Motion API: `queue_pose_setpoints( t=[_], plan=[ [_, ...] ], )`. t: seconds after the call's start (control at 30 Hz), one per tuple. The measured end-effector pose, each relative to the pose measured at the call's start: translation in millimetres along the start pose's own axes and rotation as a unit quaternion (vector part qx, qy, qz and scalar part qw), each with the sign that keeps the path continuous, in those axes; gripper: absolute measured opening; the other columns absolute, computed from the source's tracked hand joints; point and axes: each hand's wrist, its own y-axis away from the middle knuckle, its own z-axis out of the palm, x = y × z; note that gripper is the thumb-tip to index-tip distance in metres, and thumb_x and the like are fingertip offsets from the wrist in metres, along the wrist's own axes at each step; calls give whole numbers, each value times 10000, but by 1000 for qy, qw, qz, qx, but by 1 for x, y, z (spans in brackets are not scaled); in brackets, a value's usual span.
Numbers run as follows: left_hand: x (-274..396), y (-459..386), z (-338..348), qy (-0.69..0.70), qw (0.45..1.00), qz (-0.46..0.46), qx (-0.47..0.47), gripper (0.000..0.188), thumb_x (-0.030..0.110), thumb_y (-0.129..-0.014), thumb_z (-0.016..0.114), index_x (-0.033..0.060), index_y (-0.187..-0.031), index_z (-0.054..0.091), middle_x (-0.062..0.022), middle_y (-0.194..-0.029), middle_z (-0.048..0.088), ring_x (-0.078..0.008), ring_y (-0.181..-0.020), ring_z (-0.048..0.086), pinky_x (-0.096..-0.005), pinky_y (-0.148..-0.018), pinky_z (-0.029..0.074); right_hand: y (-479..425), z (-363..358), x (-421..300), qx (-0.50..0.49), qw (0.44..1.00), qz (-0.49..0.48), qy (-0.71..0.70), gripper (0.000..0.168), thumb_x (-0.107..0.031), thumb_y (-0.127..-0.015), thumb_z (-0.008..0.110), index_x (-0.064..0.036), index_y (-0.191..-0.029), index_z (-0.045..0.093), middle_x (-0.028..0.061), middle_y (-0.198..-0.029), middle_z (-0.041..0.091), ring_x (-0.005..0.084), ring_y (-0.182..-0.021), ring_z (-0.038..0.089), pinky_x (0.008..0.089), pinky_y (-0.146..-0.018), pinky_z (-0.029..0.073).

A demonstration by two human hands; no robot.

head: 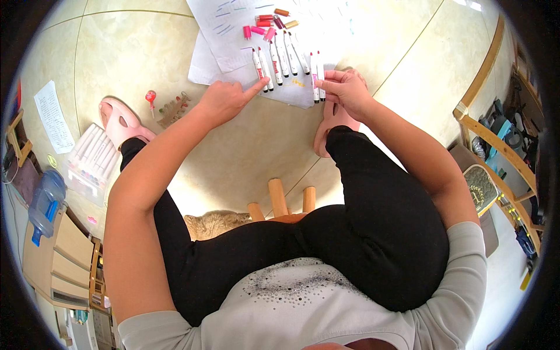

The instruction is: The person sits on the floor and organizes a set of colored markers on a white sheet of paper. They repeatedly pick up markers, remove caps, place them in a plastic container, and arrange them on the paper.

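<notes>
Several uncapped white markers [283,59] with red or pink tips lie in a fanned row on white paper sheets [203,65]. My left hand [225,103] reaches in from the left with its index finger stretched out. That fingertip rests on a white marker at the row's left end [257,65]. At the right end, my right hand [349,91] pinches a white marker [321,70] between thumb and fingers. Another marker with pink lettering [314,87] lies right beside it, against the thumb. Loose red, pink, brown and yellowish caps [264,24] are grouped beyond the markers.
Pink slippers [120,118] are on my feet. On the tiled floor at left lie a lollipop [150,98], a hair claw clip [173,111], a clear case of markers [92,157] and a written sheet [54,116]. Behind are stool legs [277,197] and a furry animal [214,223].
</notes>
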Motion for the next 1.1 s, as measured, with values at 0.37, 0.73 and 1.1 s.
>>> queue_pose_setpoints(
  t=[0.37, 0.73, 1.1],
  plan=[
    [0, 1, -2, -5, 1000, 2, -5, 752, 92, -785, 559, 256, -1469, 295, -15, -572, 449, -163, -443, 484, -324, -413, 368, -2, -4, 2, -17, 1000, 1, -12, 263, -134, -839, 701, -7, -1059, 633, 35, -972, 643, 96, -878, 605, 231, -796, 492],
    [0, 0, -3, -20, 1000, 6, -16, 753, 108, -787, 563, 262, -1471, 288, -10, -578, 477, -153, -457, 499, -312, -412, 375, -2, -4, 1, -6, 1000, 4, 6, 244, -134, -846, 694, -7, -1049, 646, 21, -951, 638, 82, -847, 587, 217, -758, 483],
    [0, 0, -2, -24, 1000, 9, -16, 738, 117, -803, 555, 262, -1473, 284, -15, -578, 485, -152, -458, 505, -314, -406, 386, -4, -6, 3, -11, 1000, 10, 7, 265, -153, -836, 709, -12, -1050, 640, 22, -960, 639, 92, -865, 590, 229, -776, 484]
  ],
)
